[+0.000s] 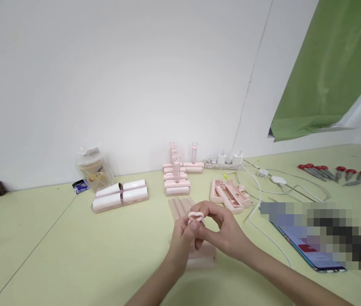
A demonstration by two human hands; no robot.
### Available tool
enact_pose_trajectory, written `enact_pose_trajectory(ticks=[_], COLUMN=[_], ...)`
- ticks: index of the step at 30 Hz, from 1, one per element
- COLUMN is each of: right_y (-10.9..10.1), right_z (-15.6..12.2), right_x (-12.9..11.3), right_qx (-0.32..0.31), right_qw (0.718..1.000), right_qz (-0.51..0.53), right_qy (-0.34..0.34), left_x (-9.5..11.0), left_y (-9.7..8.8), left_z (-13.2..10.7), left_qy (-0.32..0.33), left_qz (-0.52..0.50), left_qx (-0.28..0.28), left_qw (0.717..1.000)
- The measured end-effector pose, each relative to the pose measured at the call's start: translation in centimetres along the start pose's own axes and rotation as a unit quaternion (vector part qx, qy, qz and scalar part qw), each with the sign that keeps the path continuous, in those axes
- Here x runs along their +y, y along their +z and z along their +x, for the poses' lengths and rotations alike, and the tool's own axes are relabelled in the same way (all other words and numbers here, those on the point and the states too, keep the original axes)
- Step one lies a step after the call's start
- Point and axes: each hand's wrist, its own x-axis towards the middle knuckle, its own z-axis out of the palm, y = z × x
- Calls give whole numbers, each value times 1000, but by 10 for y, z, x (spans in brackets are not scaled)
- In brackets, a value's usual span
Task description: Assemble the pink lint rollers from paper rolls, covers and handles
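Near the middle of the head view, a small pale pink heart-shaped ring is pinched between both hands. My left hand has its thumb and fingers closed on the lower part of the piece. Against its right side press the closed thumb and fingers of my right hand; anything attached below the ring is hidden by the fingers. Under the hands lies a pink and white piece, partly covered. Just behind them, several pale pink clear tubes lie side by side.
Pink assembled units with upright heart-topped rods stand near the wall. Pink plastic housings lie to the right, white rolls to the left. A white cable, a phone and red-capped tools are at the right.
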Motion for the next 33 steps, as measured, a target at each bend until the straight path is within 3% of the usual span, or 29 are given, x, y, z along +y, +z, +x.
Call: enact_pose_trajectory(ticks=[6, 11, 14, 17, 23, 27, 30, 33], right_y=[1, 2, 4, 5, -2, 2, 4, -4], right_z=[-1, 2, 2, 1, -2, 1, 2, 2], right_x=[1, 5, 8, 11, 10, 16, 21, 19], right_qx=[0, -16, -5, 29, -40, -28, -39, -93], right_qw=[999, 998, 997, 999, 986, 987, 991, 991], right_qz=[31, 67, 82, 16, -143, -140, -110, -90], right_qy=[-14, 9, 9, -26, -76, -79, -60, -37], left_x=[-3, -6, -7, -9, -17, -2, 20, 32], left_y=[8, 8, 6, 3, -3, -12, -27, -42], left_z=[0, 2, 3, 2, 1, 0, -11, -28], left_qy=[3, 20, 36, 48, 80, 73, 30, -51], left_qz=[-3, -15, -15, -9, 17, 51, 163, 417], left_qx=[59, 69, 61, 41, -4, -51, -117, -130], left_qw=[998, 997, 997, 998, 997, 995, 979, 898])
